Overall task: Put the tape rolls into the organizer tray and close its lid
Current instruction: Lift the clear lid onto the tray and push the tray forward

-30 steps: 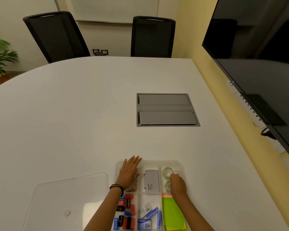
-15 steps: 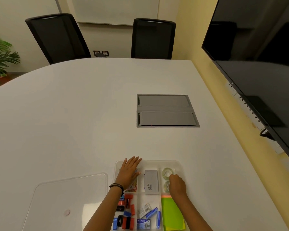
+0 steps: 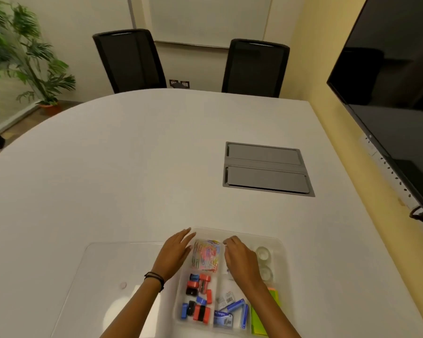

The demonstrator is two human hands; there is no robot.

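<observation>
A clear organizer tray (image 3: 280,240) sits at the near edge of the white table. Two clear tape rolls (image 3: 263,252) lie in its far right compartment, one behind the other. The tray's clear lid (image 3: 103,276) lies flat on the table to the left. My left hand (image 3: 172,253) rests open against the tray's far left corner, fingers pointing forward. My right hand (image 3: 241,261) hovers over the middle compartment, left of the tape rolls, with fingers bent down; it covers what lies beneath and holds nothing that I can see.
The tray also holds coloured paper clips (image 3: 206,256), red, blue and black binder clips (image 3: 197,298), staple boxes (image 3: 230,313) and green sticky notes (image 3: 264,318). A grey cable hatch (image 3: 266,169) is set in the table. Two black chairs (image 3: 253,67) stand beyond; a screen (image 3: 388,93) hangs right.
My right hand has shifted left from the tape rolls to the middle compartment. My left hand has slid off the paper clips to the tray's left corner. The view has swung left.
</observation>
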